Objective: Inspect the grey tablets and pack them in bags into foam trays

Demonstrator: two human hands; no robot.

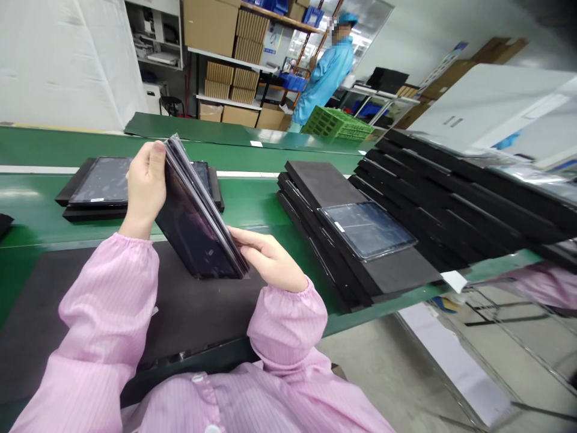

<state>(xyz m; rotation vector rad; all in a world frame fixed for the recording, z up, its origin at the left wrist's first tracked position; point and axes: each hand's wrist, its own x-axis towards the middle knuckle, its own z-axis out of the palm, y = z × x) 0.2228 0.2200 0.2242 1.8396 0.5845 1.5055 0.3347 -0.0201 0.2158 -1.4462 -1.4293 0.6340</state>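
Observation:
My left hand (145,186) grips the top left edge of a stack of dark glossy tablet panels (193,225), thumb over the upper rim. The stack stands tilted on its lower edge on a black foam mat (189,313). At the stack's lower right side, my right hand (268,258) presses its fingers against the panel edges. Both sleeves are pink.
Another dark panel in a black tray (97,189) lies behind on the green belt (252,204). To the right, stacked black foam sheets (342,252) carry a clear plastic-wrapped panel (367,228), with more black trays (455,192) beyond. A person in blue (327,72) stands by the far shelves.

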